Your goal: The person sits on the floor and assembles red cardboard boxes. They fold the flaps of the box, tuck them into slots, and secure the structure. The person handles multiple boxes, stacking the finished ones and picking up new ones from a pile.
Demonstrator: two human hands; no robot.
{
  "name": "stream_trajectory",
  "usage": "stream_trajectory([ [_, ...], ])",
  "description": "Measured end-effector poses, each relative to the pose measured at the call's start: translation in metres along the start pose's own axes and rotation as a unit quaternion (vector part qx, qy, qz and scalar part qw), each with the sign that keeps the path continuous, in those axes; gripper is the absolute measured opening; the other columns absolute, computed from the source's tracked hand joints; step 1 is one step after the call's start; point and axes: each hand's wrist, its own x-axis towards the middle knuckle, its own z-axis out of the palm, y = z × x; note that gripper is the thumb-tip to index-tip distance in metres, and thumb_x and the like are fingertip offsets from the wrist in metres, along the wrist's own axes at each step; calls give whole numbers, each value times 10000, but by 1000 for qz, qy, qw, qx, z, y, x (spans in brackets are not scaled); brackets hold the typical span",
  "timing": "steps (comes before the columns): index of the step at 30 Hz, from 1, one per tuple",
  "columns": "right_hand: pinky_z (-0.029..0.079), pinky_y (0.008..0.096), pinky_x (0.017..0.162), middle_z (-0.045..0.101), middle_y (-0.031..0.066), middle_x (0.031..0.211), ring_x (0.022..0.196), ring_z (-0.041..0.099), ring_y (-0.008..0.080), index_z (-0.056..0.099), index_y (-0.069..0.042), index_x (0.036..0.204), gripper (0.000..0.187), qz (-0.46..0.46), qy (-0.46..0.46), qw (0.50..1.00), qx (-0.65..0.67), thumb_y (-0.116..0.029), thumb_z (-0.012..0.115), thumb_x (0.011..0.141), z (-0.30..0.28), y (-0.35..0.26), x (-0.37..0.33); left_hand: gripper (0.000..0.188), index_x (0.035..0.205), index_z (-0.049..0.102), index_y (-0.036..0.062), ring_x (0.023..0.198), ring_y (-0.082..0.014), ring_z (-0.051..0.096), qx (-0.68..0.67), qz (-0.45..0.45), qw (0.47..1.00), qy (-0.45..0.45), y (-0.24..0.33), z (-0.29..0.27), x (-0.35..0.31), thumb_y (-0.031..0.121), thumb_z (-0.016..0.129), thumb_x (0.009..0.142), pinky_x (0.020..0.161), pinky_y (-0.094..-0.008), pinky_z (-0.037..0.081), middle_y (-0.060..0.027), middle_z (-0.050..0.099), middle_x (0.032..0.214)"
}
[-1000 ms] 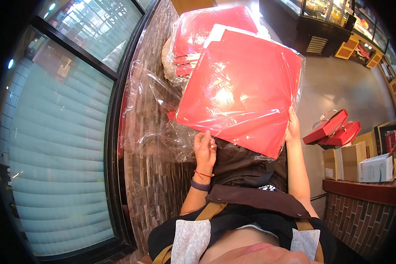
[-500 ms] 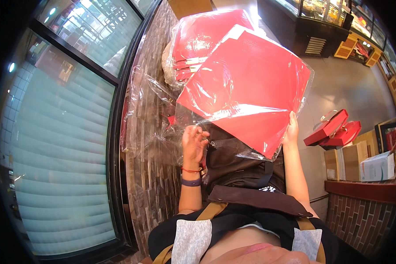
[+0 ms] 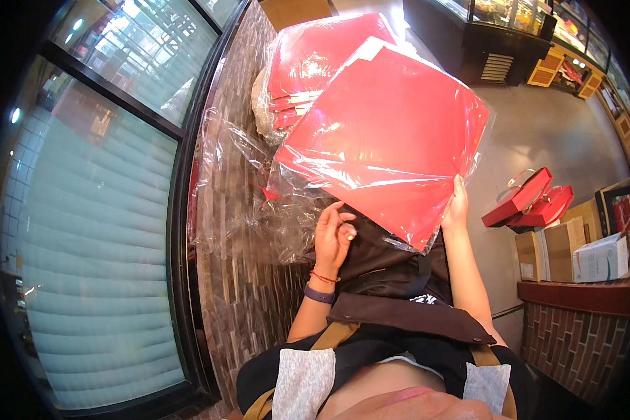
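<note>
A large flat red sheet in a clear plastic sleeve (image 3: pixel 392 119) is held up in front of me, tilted cornerwise. My right hand (image 3: pixel 456 204) grips its lower right edge, with the thumb on the front; the other fingers are hidden behind. Just below its lower left edge is my left hand (image 3: pixel 334 234), fingers loosely bent and apart, holding nothing. Behind the sheet, a stack of similar red pieces in clear plastic (image 3: pixel 322 59) lies on the wood-patterned counter (image 3: pixel 234 301). Crumpled clear film (image 3: pixel 238 175) spreads over that counter, left of my left hand.
A black-framed glass window (image 3: pixel 105 231) runs along the left side. To the right, red boxes with handles (image 3: pixel 528 199) stand beside cardboard boxes (image 3: pixel 563 245) and a white box (image 3: pixel 600 257) on a brick ledge (image 3: pixel 581 297). A lit display case (image 3: pixel 504 28) stands far right.
My left hand has moved right, nearer the lower edge of the red sheet. The sheet and my right hand have shifted slightly left.
</note>
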Motion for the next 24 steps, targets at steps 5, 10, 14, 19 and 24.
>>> stream_trajectory([
  [5, 432, 381, 1046, 523, 115, 1348, 1226, 524, 227, 455, 14, 1373, 417, -10, -6, 1000, 2, -241, 499, 1046, 9, -4, -6, 307, 1225, 438, 37, 587, -176, 646, 255, 106, 960, 40, 8, 28, 16, 92, 616, 981, 532, -236, 504, -125, 691, 866],
  [10, 441, 386, 1035, 551, 114, 1306, 1197, 545, 227, 481, 10, 1340, 384, -5, 26, 1000, 6, -241, 494, 1048, 9, 3, -6, 369, 1148, 412, 19, 700, -157, 638, 249, 179, 946, 107, -6, 18, 35, 58, 698, 919, 637, -271, 530, -87, 631, 841],
  [14, 448, 379, 1020, 565, 109, 1283, 1179, 554, 221, 498, -1, 1321, 364, -23, 15, 1000, 10, -243, 492, 1050, 11, 0, -7, 358, 1166, 448, -7, 857, -163, 632, 175, 95, 975, 98, -6, 30, 31, 48, 697, 914, 767, -280, 540, -78, 616, 945],
  [19, 452, 368, 1011, 566, 98, 1243, 1166, 554, 206, 504, -5, 1302, 343, -30, 25, 999, -4, -240, 481, 1054, 16, -1, -12, 423, 1299, 454, 12, 998, -171, 631, 192, 125, 971, 70, -16, 34, 41, 26, 659, 929, 869, -325, 543, -99, 637, 1145],
  [24, 428, 387, 1051, 528, 103, 1304, 1223, 516, 215, 458, 0, 1351, 385, -27, 30, 999, -20, -237, 486, 1049, 12, 0, -10, 346, 1265, 527, 35, 1075, -226, 634, 36, -18, 999, 8, -11, 56, 51, 16, 634, 937, 900, -364, 553, -92, 626, 1170],
])
